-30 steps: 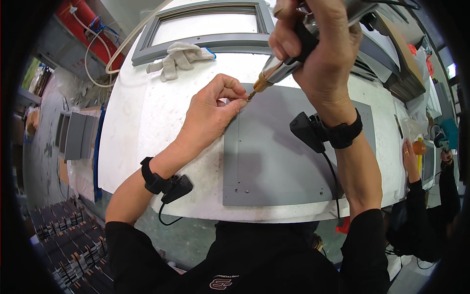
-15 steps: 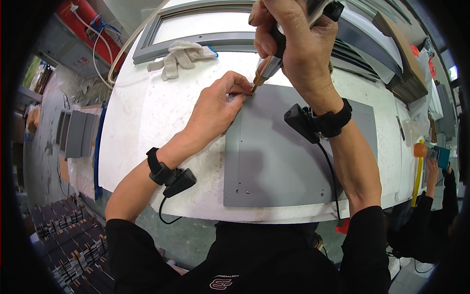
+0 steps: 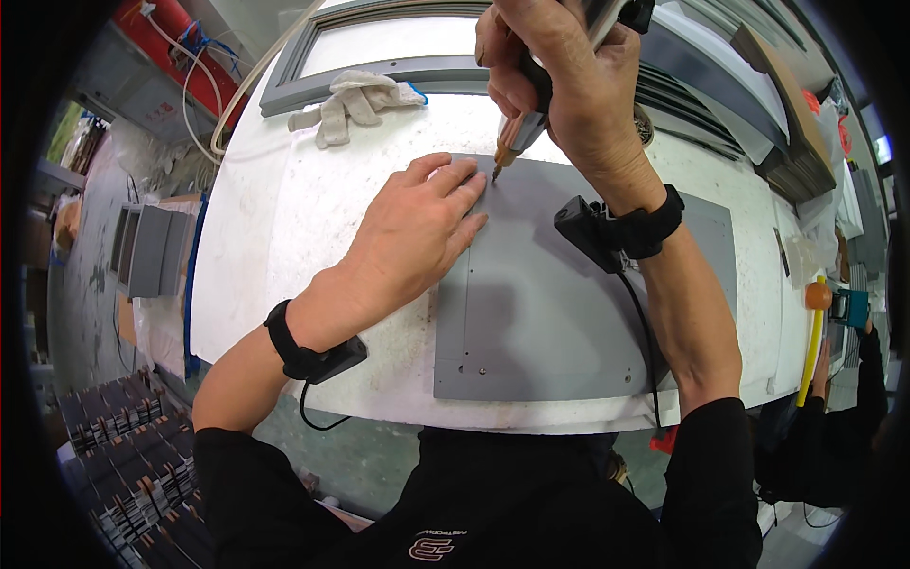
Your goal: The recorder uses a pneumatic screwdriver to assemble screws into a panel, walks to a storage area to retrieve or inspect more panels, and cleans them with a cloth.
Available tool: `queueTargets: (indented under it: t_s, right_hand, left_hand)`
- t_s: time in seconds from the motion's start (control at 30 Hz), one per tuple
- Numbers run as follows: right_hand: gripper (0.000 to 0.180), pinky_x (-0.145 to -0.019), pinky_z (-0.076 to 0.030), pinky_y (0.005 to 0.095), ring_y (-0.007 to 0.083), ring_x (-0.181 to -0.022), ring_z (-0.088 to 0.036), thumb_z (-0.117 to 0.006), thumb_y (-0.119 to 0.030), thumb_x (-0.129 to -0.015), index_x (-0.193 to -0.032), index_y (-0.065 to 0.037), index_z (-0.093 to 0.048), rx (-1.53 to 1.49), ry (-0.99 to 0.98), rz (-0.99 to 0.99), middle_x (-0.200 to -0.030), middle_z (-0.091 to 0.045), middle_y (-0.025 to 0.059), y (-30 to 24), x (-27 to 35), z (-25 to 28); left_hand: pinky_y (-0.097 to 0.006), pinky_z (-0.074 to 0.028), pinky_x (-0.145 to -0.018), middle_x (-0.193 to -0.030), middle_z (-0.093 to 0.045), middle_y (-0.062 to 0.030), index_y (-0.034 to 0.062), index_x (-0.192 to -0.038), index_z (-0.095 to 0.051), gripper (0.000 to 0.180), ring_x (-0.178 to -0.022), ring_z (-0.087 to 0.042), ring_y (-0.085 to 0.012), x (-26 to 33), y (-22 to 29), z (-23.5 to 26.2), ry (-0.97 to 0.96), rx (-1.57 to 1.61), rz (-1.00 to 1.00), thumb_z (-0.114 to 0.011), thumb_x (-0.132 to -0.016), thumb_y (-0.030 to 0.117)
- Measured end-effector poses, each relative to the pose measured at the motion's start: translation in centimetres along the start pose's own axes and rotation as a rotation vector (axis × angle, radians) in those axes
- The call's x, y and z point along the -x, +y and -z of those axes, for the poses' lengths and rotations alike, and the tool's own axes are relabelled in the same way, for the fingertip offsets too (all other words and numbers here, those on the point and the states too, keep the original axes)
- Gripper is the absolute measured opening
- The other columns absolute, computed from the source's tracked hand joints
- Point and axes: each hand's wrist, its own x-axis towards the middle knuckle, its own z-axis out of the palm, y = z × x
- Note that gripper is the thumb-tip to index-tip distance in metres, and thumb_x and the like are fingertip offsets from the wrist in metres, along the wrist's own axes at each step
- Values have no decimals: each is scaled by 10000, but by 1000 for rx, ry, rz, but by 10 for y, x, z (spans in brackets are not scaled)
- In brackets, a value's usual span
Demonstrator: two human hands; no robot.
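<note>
A flat grey metal panel with small holes along its edges lies on the white table in front of me. My left hand rests over its far left corner, palm down, fingers stretched out and holding nothing visible. Wrapped round a power screwdriver is my right hand, above the panel's far edge. The tool's body runs out of the top of the view. Its tip points down at the panel close to my left fingertips; whether a screw sits under it is too small to tell.
A grey frame stands at the back, a work glove in front of it. Dark strips and cardboard lie at the far right. Beyond the right edge, another person's sleeve shows. Stacked dark parts stand lower left.
My left hand has gone from pinching at the panel's corner beside the tool tip to lying flat on it. The screwdriver tip has shifted slightly right and down.
</note>
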Motion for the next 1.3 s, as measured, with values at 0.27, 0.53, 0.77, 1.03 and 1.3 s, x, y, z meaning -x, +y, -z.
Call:
queueTargets:
  t_s: [0.27, 0.53, 0.77, 1.03, 1.3]
  right_hand:
    - [316, -407, -361, 230, 54, -450, -485, -664, -226, -1031, -765, -55, -651, -49, 6, -14, -588, -578, 0, 3, 3, -3]
    - [305, -410, -370, 229, 55, -449, -509, -706, -250, -1007, -781, -48, -668, 73, -90, -44, -598, -601, 4, -7, 4, -1]
    - [431, -385, -409, 237, 71, -401, -492, -618, -419, -1039, -815, -51, -621, 99, 252, 165, -612, -580, 29, -92, 52, 86]
    - [329, -448, -389, 211, 37, -480, -394, -487, -387, -1096, -1038, -71, -562, 5, 256, 195, -899, -580, 59, -122, 131, 151]
    - [338, -437, -395, 211, 37, -469, -395, -448, -384, -1109, -1049, -71, -560, -10, 251, 241, -889, -581, 52, -148, 174, 196]
  left_hand:
    - [-453, -427, -1132, -1419, -605, -151, -9, -1360, -627, 439, -1368, -503, -373, 2, 2, 0, -68, -46, 24, -632, -972, 197]
    - [-455, -405, -1158, -1463, -581, -154, 8, -1390, -614, 449, -1428, -458, -394, 9, 7, -2, -62, -92, 21, -595, -980, 192]
    - [-419, -480, -1045, -1305, -673, -151, 55, -1283, -705, 349, -1273, -577, -355, -14, 38, 4, -44, -91, 14, -658, -968, 197]
    - [-428, -536, -842, -968, -676, -110, 76, -1110, -717, 181, -968, -644, -316, -69, 107, -30, -2, 83, -174, -680, -954, 162]
    - [-484, -526, -776, -882, -610, -204, -4, -963, -554, 109, -859, -630, -419, -91, 114, -48, -166, -176, -275, -620, -909, 64]
